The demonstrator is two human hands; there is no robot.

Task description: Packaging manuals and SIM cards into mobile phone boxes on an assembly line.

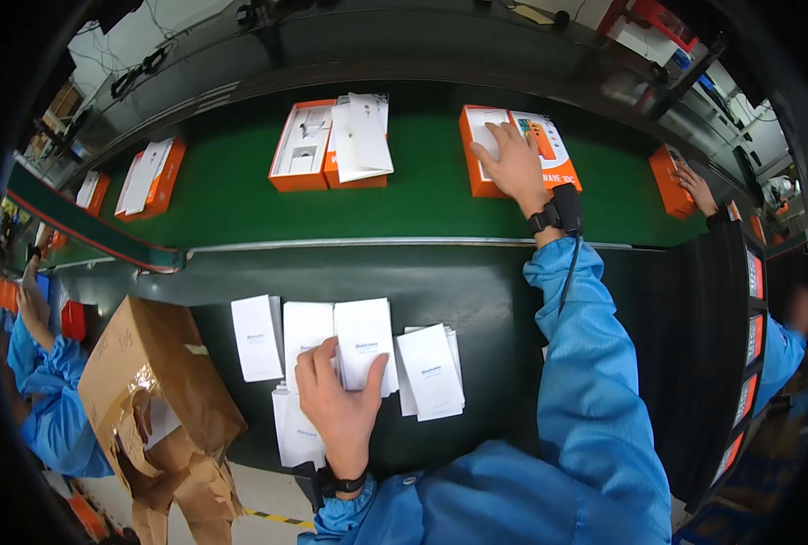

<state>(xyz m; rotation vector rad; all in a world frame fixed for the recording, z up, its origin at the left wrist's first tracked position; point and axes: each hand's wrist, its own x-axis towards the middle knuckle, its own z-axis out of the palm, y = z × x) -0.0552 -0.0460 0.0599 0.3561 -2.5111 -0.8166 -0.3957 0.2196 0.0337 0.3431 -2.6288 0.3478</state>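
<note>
**Left hand on the booklets, right hand on an orange box**

My left hand is at the lower centre of the frame, thumb and fingers set apart over a stack of white booklets; I cannot tell whether it grips any. The stack lies on the dark green desk, with more white booklets just beside it on the right and another pile on the left.

My right hand reaches to the upper right of centre, fingers extended and wide, resting over an open orange box on the bright green surface. Another opened box lies at upper centre-left, white sheets leaning on it.

A torn cardboard carton stands lower left. At the right, a co-worker's hand touches an orange carton.
</note>
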